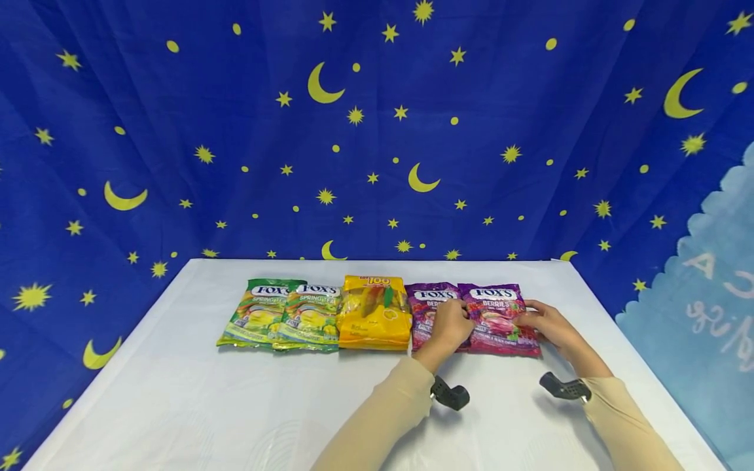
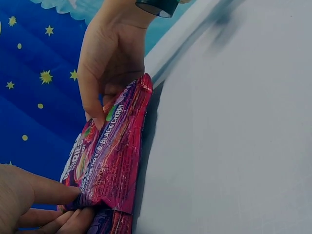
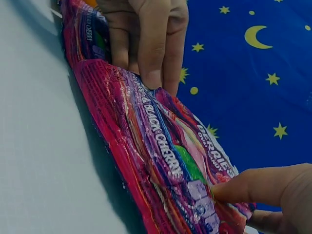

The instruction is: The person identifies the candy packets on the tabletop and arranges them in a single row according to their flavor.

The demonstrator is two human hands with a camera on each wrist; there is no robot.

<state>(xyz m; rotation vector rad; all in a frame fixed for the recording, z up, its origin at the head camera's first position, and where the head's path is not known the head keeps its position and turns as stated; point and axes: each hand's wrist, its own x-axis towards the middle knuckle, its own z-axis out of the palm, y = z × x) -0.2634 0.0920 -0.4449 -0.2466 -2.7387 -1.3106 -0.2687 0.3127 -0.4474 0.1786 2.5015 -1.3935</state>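
Two purple candy bags lie at the right end of a row. On the right one, a purple berries candy bag (image 1: 491,330), both hands are at work. My left hand (image 1: 449,326) pinches its left edge between thumb and fingers, over the other purple candy bag (image 1: 423,309), which it partly covers. At the opposite edge, my right hand (image 1: 549,327) pinches the bag, thumb on the front and fingers behind. The right wrist view shows the berries bag (image 3: 141,141) between the right thumb (image 3: 248,185) and the left fingers (image 3: 151,53).
Left of the purple bags are a yellow candy bag (image 1: 365,330) and two overlapping green candy bags (image 1: 256,317) (image 1: 309,320). All lie on a white table (image 1: 235,405). A blue star-patterned cloth (image 1: 377,131) hangs behind, and a light blue panel (image 1: 695,301) stands at right.
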